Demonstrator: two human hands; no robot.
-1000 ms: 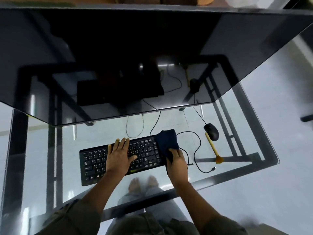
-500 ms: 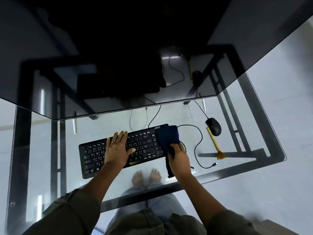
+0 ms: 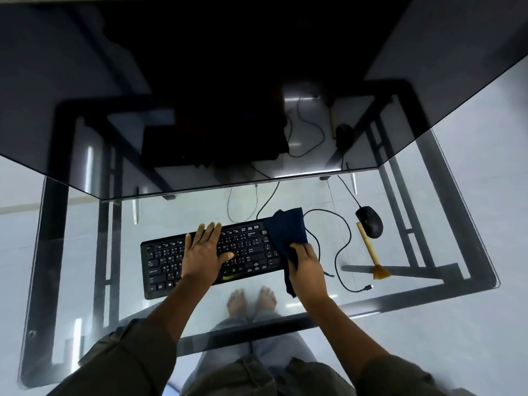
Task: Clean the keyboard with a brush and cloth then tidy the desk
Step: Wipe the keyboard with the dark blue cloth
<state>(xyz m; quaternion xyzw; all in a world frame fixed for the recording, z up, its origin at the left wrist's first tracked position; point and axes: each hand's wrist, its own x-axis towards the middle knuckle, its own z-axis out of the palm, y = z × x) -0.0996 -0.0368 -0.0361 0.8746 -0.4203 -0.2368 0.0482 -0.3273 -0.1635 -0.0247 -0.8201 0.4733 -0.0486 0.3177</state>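
Note:
A black keyboard [image 3: 165, 264] lies on the glass desk [image 3: 428, 292] in front of me. My left hand [image 3: 204, 252] rests flat on its middle keys, fingers spread. My right hand [image 3: 308, 267] grips a dark blue cloth [image 3: 287, 230] that drapes over the keyboard's right end, with a tail hanging below my palm. A brush [image 3: 371, 252] with a pale wooden handle and orange bristles lies on the glass to the right, apart from both hands.
A black mouse [image 3: 369, 221] sits just above the brush handle. A loose black cable [image 3: 340, 252] loops between keyboard and brush. A large dark monitor [image 3: 200, 95] overhangs the back of the desk. My bare feet show through the glass.
The cloth under my right hand has slid slightly along the keyboard's right end. My left hand stays pressed on the keys. The view has tilted a little.

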